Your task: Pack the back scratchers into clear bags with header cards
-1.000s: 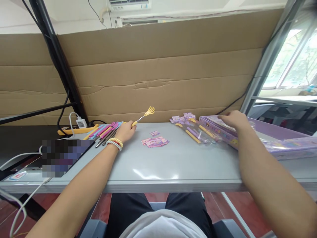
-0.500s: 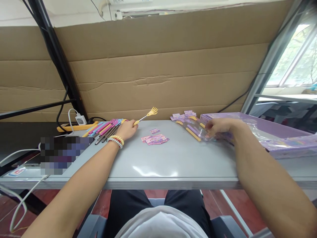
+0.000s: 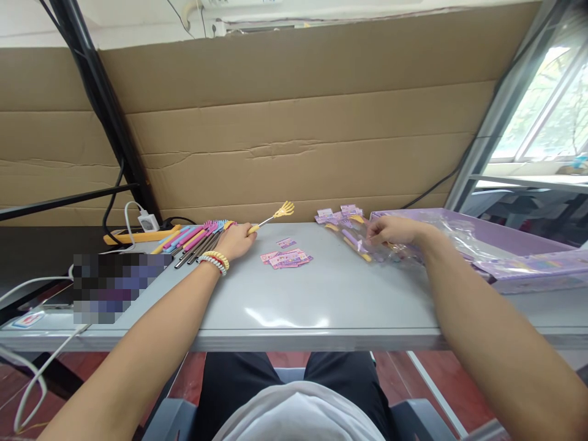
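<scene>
My left hand (image 3: 236, 241) is closed on a yellow back scratcher (image 3: 284, 210); its small hand-shaped head points up and right. Beside that hand lies a row of back scratchers (image 3: 188, 240) with pink, blue, yellow and dark handles. My right hand (image 3: 392, 230) pinches a clear plastic bag (image 3: 377, 251) at the right. Under the film and beside it are yellow and purple handles (image 3: 353, 237) with purple header cards (image 3: 342, 214). Small pink and purple cards (image 3: 290, 258) lie on the table between my hands.
An open purple box (image 3: 533, 236) holding clear film stands at the right. A blurred-out dark device (image 3: 122, 285) with white cables (image 3: 34, 278) lies at the left. Cardboard (image 3: 294, 122) lines the back, and a black post (image 3: 110, 116) rises at the left.
My right hand has moved left with the clear plastic bag, drawing it over the packed yellow and purple handles. My left hand has barely moved.
</scene>
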Available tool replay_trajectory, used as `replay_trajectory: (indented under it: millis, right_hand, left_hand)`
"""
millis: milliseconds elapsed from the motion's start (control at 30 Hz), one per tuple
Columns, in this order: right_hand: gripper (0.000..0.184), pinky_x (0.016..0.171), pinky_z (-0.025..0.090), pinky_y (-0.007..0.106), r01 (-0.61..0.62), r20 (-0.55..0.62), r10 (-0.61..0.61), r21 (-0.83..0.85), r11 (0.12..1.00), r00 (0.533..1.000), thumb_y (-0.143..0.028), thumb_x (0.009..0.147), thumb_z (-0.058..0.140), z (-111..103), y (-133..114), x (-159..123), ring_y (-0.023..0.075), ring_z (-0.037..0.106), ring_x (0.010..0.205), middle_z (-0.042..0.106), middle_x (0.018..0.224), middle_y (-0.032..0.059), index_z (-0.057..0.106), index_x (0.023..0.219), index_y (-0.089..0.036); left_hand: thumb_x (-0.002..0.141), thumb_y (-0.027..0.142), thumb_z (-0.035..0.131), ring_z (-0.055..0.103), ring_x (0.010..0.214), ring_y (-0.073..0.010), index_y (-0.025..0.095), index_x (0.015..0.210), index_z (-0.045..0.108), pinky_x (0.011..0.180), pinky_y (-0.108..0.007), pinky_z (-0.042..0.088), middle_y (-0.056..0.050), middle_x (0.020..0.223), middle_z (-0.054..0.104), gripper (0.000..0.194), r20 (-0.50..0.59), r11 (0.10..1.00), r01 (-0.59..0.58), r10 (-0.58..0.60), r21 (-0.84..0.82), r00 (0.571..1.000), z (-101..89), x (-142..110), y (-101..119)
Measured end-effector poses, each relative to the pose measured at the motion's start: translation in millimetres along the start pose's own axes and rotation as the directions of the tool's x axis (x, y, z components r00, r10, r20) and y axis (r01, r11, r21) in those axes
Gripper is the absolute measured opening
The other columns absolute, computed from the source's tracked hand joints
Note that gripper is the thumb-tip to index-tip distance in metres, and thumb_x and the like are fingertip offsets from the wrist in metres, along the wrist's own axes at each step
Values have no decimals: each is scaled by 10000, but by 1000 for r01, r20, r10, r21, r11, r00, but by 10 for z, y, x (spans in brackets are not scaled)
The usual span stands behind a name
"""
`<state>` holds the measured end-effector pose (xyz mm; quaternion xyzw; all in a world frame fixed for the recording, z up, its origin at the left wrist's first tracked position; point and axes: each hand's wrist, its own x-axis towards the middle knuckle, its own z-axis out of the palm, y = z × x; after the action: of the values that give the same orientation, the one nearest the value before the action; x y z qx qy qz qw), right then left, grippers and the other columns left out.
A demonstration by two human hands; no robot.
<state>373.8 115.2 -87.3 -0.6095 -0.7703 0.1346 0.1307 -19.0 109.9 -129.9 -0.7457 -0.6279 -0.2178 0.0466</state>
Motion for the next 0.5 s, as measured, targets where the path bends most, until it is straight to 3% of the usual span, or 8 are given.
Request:
replay_trajectory:
  millis: [100, 200, 267, 300, 333, 433, 467, 500]
  right_hand:
    - [112, 485, 378, 272, -105, 227, 91, 47, 993, 970, -290, 612, 640, -41, 74, 5, 138, 475, 506, 517, 545, 16, 614, 628, -182]
    - [139, 539, 394, 275, -97, 107, 86, 100, 990, 991, -302, 628, 601, -150, 140, -41, 148, 505, 573, 576, 625, 31, 622, 678, -174]
    - [201, 626, 418, 276, -107, -54, 115, 141, 984, 992, -329, 658, 573, -237, 178, -93, 168, 549, 702, 638, 780, 47, 646, 758, -171]
    - [233, 673, 425, 283, -159, -165, 183, 148, 976, 969, -344, 675, 560, -276, 200, -116, 187, 563, 781, 652, 864, 58, 654, 797, -170]
    - [263, 713, 427, 295, -245, -286, 279, 148, 958, 917, -356, 689, 551, -308, 228, -134, 210, 568, 857, 654, 938, 74, 659, 836, -168]
    - [382, 759, 428, 355, -571, -540, 556, 160, 805, 633, -399, 712, 538, -338, 371, -121, 304, 553, 1007, 628, 1067, 159, 657, 963, -138]
    - [433, 756, 430, 373, -641, -550, 608, 162, 750, 572, -415, 714, 538, -321, 440, -93, 329, 549, 1023, 617, 1085, 191, 648, 1009, -117]
    - [479, 751, 432, 387, -684, -533, 644, 158, 712, 548, -428, 710, 549, -290, 515, -54, 343, 551, 1020, 608, 1088, 219, 637, 1040, -92]
  left_hand:
    - [840, 393, 369, 569, 727, -196, 207, 811, 553, 598, -277, 356, -58, 808, 638, 264, 0, 1000, -9, 9, 1, 1000, 7, 3, -12]
    - [839, 393, 373, 569, 726, -194, 207, 810, 553, 599, -277, 356, -54, 805, 638, 261, -8, 1000, -20, 20, 0, 1000, 18, 9, -22]
    - [837, 394, 383, 569, 715, -192, 206, 803, 555, 590, -276, 355, -52, 795, 638, 257, -11, 1000, -14, 14, -1, 1000, 25, 12, -23]
    - [835, 393, 388, 569, 707, -191, 205, 798, 556, 582, -275, 353, -51, 789, 638, 255, -9, 1000, -9, 9, -1, 1000, 26, 14, -22]
    - [834, 391, 392, 568, 700, -190, 204, 794, 556, 575, -275, 350, -51, 783, 638, 252, -8, 1000, -5, 5, -3, 1000, 27, 15, -20]
    - [831, 385, 397, 565, 696, -190, 204, 783, 554, 567, -275, 344, -49, 775, 637, 245, -8, 1000, -11, 11, -4, 1000, 25, 16, -14]
    - [830, 383, 397, 564, 700, -191, 205, 780, 554, 571, -275, 343, -48, 777, 637, 243, -10, 1000, -15, 15, -5, 1000, 23, 16, -12]
    - [829, 382, 396, 564, 705, -192, 205, 779, 556, 575, -276, 344, -49, 778, 637, 244, -11, 1000, -20, 20, -5, 1000, 22, 17, -11]
